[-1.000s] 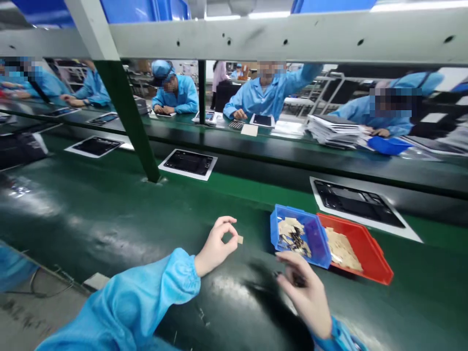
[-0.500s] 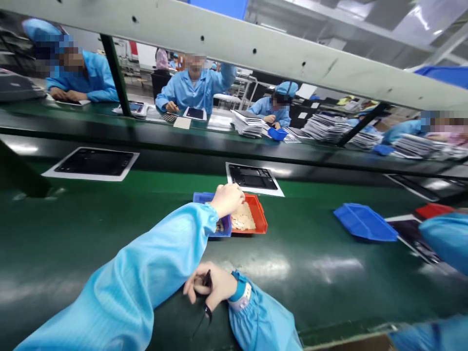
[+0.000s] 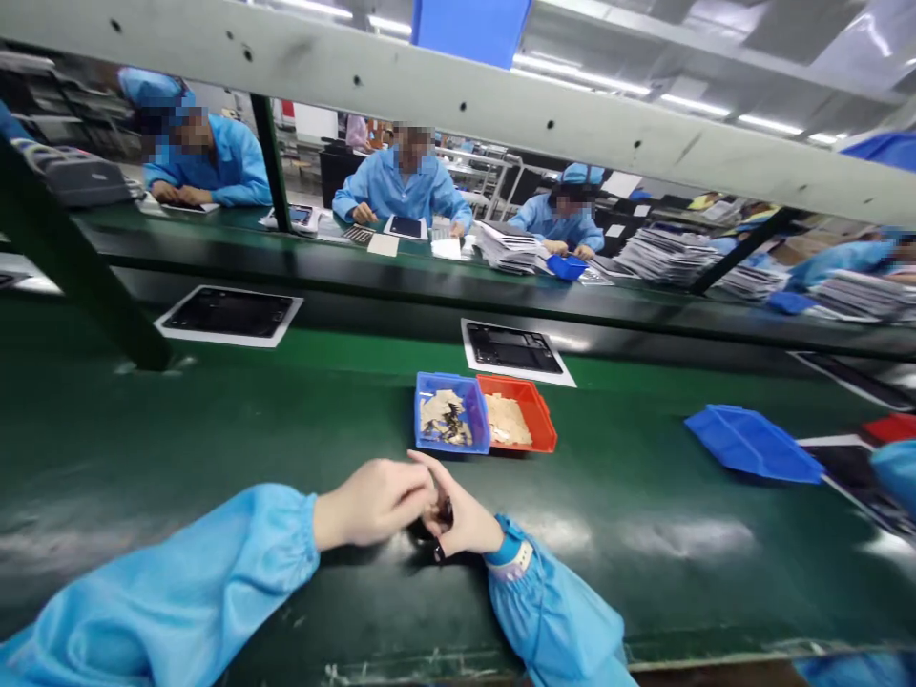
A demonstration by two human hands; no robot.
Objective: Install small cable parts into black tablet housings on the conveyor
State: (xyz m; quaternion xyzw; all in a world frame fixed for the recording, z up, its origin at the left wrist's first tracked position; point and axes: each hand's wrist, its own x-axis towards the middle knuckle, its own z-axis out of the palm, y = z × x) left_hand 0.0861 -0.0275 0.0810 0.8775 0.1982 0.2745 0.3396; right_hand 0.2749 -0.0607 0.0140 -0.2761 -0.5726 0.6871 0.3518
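Note:
My left hand point(image 3: 378, 503) reaches in from the left above the green bench, its fingers pinched together and meeting the fingers of my right hand; what they pinch, if anything, is hidden. My right hand point(image 3: 464, 517) is curled, with small dark pieces showing at its palm and thumb, too small and blurred to name. Just beyond both hands stands a blue bin point(image 3: 478, 441) holding beige pieces and small black parts. Touching its right side is a red bin point(image 3: 545, 434) with flat beige pieces.
Behind the bins, a black panel point(image 3: 516, 349) lies on a white sheet, and another black panel point(image 3: 233, 313) lies farther left. A blue tray point(image 3: 751, 444) is at the right, near a co-worker's sleeve point(image 3: 894, 477). A green post point(image 3: 93, 258) rises at left; co-workers sit across the bench.
My left hand held a small beige piece, reached over the bins, then came back to my right hand. The view has swung to the right.

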